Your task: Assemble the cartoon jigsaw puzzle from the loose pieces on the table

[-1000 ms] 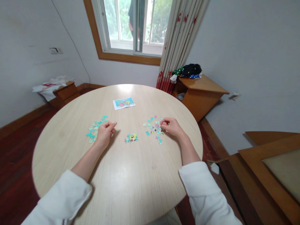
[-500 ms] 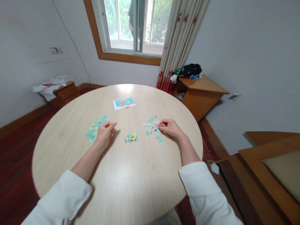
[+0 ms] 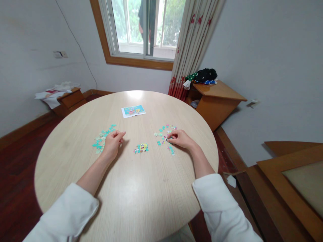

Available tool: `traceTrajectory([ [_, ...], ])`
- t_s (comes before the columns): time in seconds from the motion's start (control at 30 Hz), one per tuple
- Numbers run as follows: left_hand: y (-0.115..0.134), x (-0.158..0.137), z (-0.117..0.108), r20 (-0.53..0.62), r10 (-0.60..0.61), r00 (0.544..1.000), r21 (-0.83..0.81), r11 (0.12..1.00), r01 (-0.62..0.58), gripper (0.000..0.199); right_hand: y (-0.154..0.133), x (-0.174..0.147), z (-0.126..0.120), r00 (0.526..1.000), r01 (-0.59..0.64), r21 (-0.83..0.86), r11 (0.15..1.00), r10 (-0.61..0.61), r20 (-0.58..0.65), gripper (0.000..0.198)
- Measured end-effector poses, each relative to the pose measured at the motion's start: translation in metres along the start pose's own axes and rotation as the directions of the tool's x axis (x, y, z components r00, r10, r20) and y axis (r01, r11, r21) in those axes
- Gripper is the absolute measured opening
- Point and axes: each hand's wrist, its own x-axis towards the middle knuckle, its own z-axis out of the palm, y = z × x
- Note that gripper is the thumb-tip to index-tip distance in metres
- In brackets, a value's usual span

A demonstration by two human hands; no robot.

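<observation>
Over the right group of loose puzzle pieces (image 3: 161, 129), my right hand (image 3: 182, 138) pinches a small puzzle piece (image 3: 167, 139) between thumb and fingertips. My left hand (image 3: 113, 143) rests at the inner edge of the left group of teal puzzle pieces (image 3: 98, 145) and hides some of them. Its thumb and index finger are pressed together; whether anything is between them cannot be made out. Between the hands lies a small joined puzzle section (image 3: 141, 148) with a yellow cartoon face.
A printed reference picture (image 3: 133, 111) lies farther back on the round wooden table (image 3: 136, 198). Beyond the table stand a brown cabinet (image 3: 217, 101) with cloths on top and a small drawer unit (image 3: 73, 100) at left. A wooden chair (image 3: 282, 188) is at right.
My right hand has shifted slightly left over the right group, uncovering a few pieces behind it. The left hand stays in place.
</observation>
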Motion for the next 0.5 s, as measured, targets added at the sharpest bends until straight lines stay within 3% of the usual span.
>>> traceTrajectory([
  [0.3, -0.001, 0.001, -0.001, -0.003, 0.024, 1.000, 0.023, 0.999, -0.024, 0.032, 0.001, 0.008, 0.010, 0.988, 0.015, -0.111, 0.994, -0.032, -0.151, 0.016],
  [0.5, 0.001, -0.001, 0.001, -0.009, 0.000, 1.000, 0.012, 1.000, 0.000, 0.032, -0.002, 0.020, 0.033, 0.958, 0.078, -0.324, 0.943, -0.161, -0.237, 0.020],
])
